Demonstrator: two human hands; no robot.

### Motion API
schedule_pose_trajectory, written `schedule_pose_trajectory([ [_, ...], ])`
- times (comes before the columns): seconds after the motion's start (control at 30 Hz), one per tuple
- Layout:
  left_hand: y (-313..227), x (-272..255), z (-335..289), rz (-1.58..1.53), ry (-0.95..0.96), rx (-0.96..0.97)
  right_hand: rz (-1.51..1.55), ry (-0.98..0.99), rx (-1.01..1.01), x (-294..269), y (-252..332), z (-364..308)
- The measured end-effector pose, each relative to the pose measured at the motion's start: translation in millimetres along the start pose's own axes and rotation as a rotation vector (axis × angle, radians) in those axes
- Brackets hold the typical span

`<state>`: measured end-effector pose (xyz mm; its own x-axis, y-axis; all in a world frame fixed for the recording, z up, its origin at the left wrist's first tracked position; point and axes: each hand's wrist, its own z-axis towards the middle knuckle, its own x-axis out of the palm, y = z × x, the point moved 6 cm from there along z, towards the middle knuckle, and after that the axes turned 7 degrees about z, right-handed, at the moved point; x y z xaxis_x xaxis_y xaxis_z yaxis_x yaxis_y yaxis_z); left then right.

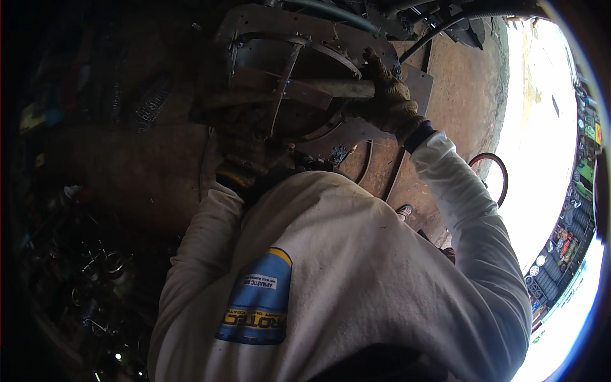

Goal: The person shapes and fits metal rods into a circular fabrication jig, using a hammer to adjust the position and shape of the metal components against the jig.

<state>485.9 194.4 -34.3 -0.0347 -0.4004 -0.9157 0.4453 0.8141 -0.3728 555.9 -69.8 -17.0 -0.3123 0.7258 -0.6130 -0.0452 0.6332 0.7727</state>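
My right hand [388, 95], in a worn knitted glove, is against the right end of a dark metal frame [289, 70]. One finger points up along the plate behind, and the others curl around the frame's end. A pale round tube [347, 88] runs left from that hand across the frame. The frame has a curved rib, a thin upright bar [284, 89] and a flat strip [305, 95]. My left hand [248, 156], also gloved, is low at the frame's near left side; deep shadow hides its fingers. A wide metal plate [254, 22] backs the frame.
A coil spring [153, 100] lies on the floor to the left. Dark metal parts [105, 274] crowd the lower left. Tubes and machinery [439, 19] stand at the far side. A wheel [493, 178] and a shoe [404, 211] show at the right, beside the bright opening.
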Motion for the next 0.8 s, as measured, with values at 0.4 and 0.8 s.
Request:
schedule_pose_trajectory([
  [0.4, 7, 18, -23, 0.107, -0.059, 0.046, -0.217, -0.094, -0.223, -18, -3, -17],
  [0.8, 10, 24, -26, 0.219, -0.192, 0.104, 0.058, -0.378, -0.086, -22, -60, -75],
])
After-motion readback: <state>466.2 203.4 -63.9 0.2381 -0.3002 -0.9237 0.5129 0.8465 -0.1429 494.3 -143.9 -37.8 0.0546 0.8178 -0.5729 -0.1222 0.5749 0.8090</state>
